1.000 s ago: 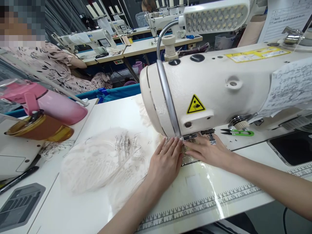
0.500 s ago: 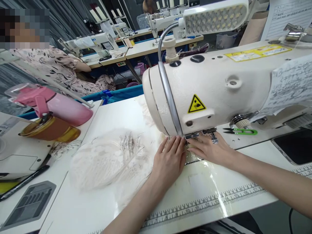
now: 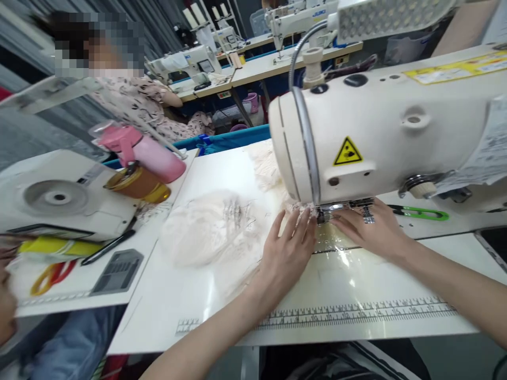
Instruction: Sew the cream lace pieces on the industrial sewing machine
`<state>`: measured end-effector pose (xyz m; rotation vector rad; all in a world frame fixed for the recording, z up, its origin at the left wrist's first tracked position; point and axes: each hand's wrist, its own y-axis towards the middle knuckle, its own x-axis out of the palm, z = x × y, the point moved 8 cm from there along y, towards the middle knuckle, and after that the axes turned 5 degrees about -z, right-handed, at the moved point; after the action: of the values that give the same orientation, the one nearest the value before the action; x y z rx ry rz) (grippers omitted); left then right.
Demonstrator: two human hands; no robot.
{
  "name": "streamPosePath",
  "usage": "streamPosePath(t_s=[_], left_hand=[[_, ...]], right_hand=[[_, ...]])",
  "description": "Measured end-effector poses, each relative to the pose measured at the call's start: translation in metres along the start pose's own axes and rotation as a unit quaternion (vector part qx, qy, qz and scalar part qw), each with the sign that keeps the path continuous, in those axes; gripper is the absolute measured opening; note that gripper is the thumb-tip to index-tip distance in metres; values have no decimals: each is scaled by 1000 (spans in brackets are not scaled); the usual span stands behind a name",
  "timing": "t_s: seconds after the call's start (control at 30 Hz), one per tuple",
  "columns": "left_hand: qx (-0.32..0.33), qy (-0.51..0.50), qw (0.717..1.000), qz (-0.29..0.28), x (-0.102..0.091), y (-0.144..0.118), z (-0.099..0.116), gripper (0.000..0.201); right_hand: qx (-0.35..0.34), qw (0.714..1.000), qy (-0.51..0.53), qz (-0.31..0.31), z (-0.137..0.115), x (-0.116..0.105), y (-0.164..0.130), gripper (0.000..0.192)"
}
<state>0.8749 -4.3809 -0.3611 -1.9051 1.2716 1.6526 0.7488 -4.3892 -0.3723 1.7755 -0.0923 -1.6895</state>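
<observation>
Fabric (image 3: 198,232), pale and sheer, lies in a loose heap on the table (image 3: 368,285), left of the machine (image 3: 356,121), one end leading up to its foot area. Left hand (image 3: 289,245): palm down, fingers a little spread, tips on the cloth just beside the metal parts, probably to keep such flimsy stuff flat. And the right hand (image 3: 372,227) sits on the other side, fingers stretched toward the same spot; its tips are partly covered, so whether they pinch anything I can't tell. The hands flank the shiny plate (image 3: 330,240), apart from each other, perhaps for even control from both sides. Green snips (image 3: 422,212) rest near the right hand, seemingly parked within reach. Bottle (image 3: 158,158) and cup (image 3: 152,187) stand off on the far left, safely away from the cloth, it seems.
</observation>
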Motion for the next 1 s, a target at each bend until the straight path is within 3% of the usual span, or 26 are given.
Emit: streamPosePath(t_s=[0.17, 0.23, 0.37, 0.47, 0.57, 0.67, 0.73, 0.83, 0.9, 1.0], left_hand=[[-97, 50, 982, -154, -21, -43, -19, 30], [-125, 60, 974, -176, -24, -70, -26, 26], [-146, 55, 984, -86, -27, -110, -32, 17], [-135, -41, 990, -11, -38, -119, -29, 26], [-110, -208, 972, 9, -62, -108, -25, 29], [-73, -374, 924, -41, -76, -83, -19, 28], [-73, -450, 886, -91, -68, -59, -19, 29], [-70, -506, 843, -165, -30, -19, -18, 23], [-52, -458, 867, -190, 1, 6, -20, 26], [-115, -248, 951, -146, 32, 34, -48, 25]], right_hand=[[-40, 999, -8, 11, -3, -1, -5, 22], [-46, 999, -2, 10, -5, 0, -5, 23], [-46, 998, -7, 36, -7, -6, -5, 25], [-45, 998, -7, 45, -7, -10, -3, 22], [-38, 999, -1, 35, -6, -9, -2, 22], [-20, 999, 13, 24, -3, -7, -1, 24], [-5, 999, 31, 21, 1, -4, -1, 25], [17, 998, 63, 18, 7, -1, 0, 25], [34, 996, 82, 19, 12, 0, 1, 27], [38, 994, 104, 26, 15, -1, 1, 30]])
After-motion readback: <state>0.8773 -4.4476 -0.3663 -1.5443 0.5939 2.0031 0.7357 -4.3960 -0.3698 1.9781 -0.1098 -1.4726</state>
